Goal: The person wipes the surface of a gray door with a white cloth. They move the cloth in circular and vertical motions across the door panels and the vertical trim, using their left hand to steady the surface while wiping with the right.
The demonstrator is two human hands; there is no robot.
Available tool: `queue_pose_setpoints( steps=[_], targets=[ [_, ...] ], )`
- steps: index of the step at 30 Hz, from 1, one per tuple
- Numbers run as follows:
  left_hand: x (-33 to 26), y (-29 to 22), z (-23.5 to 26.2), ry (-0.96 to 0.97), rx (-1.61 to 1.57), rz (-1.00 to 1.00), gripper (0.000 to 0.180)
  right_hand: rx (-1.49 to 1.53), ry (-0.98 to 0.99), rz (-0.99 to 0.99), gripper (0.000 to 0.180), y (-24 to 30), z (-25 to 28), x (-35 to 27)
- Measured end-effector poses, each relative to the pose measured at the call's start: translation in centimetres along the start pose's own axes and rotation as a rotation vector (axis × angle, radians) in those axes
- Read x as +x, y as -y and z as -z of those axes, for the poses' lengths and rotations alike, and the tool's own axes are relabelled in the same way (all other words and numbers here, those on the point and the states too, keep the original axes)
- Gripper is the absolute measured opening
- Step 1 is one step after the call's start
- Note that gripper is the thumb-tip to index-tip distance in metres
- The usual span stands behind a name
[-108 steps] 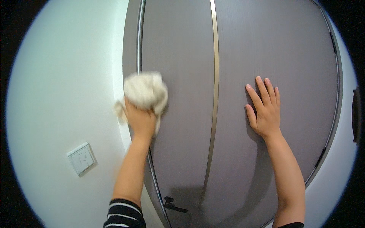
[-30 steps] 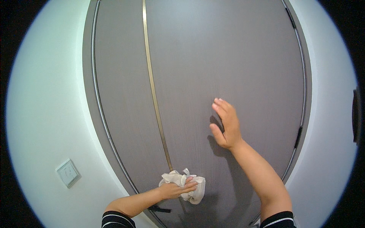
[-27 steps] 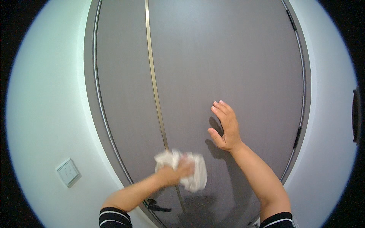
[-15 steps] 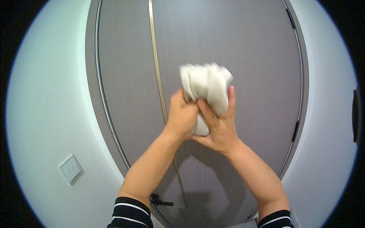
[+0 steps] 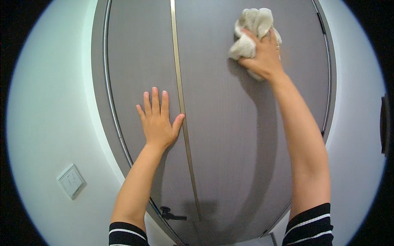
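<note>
My right hand (image 5: 264,55) grips a crumpled off-white cloth (image 5: 258,22) against the upper right part of a grey-brown door (image 5: 221,123). Folds of the cloth bulge out above the fingers and to the left of the thumb. Lower and to the left, my left hand (image 5: 158,123) lies flat on the door with its fingers spread and nothing in it. Its thumb tip touches a thin gold strip (image 5: 177,61) that runs down the door.
A black door handle (image 5: 174,215) sits low on the door's left side. White walls flank the frame, with a white switch plate (image 5: 72,181) on the left one. Dark hinges (image 5: 321,22) show along the right edge. A dark object (image 5: 385,125) stands at the far right.
Both hands held the bunched cloth together before. Now the left has let go and lies on the door lower left, while the right has carried the cloth up and right onto the door.
</note>
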State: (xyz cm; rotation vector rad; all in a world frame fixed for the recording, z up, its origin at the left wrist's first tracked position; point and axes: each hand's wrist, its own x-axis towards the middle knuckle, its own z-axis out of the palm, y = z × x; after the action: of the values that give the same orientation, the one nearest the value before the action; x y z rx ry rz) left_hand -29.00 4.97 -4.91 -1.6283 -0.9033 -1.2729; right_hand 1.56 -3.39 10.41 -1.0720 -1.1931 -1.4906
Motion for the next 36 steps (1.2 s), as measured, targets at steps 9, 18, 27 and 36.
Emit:
queue_pose_setpoints(
  steps=[9, 18, 27, 36],
  targets=[
    [-1.9, 3.4, -0.1, 0.064, 0.037, -0.101, 0.067, 0.509, 0.161, 0.655, 0.048, 12.4, -2.7, -10.2],
    [-2.8, 3.0, 0.3, 0.029, 0.0, -0.126, 0.064, 0.257, -0.113, -0.288, 0.06, 0.3, -4.5, 4.7],
    [-3.5, 4.8, 0.3, -0.023, -0.026, -0.14, 0.065, 0.466, 0.169, 0.761, 0.028, 20.3, -4.5, -2.4],
    [-2.9, 4.3, 0.6, -0.072, -0.09, -0.133, 0.063, 0.241, -0.154, 0.135, 0.054, 18.6, -5.3, 11.4]
  ],
)
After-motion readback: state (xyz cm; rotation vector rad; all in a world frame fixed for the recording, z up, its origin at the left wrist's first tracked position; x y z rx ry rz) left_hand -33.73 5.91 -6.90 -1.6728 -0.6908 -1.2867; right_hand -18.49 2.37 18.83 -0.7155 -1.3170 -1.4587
